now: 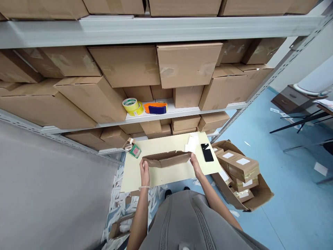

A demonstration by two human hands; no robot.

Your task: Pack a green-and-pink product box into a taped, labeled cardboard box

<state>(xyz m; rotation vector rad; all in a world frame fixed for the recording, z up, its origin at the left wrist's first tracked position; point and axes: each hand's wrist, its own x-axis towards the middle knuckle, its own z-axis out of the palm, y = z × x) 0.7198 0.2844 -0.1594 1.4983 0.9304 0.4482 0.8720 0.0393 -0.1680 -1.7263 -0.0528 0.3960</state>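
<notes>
Between my two hands is a long piece of brown cardboard (pixel 168 160), creased near its middle and ragged along the top edge. My left hand (pixel 144 170) grips its left end, and my right hand (pixel 194 164) grips its right end. Below it lies the cream tabletop (pixel 161 177). White paper slips (pixel 191 142) rest just beyond my right hand. A black phone (pixel 207 152) lies to the right of that hand. A small green box (pixel 135 150) with something round beside it stands at the table's far left corner.
Shelves of cardboard boxes (pixel 125 66) rise behind the table. One shelf holds yellow tape rolls (pixel 133 106) and an orange and blue tape dispenser (pixel 156 108). A large open carton (pixel 262 194) with taped parcels stands right on the floor. Paper strips (pixel 117 194) litter the lower left.
</notes>
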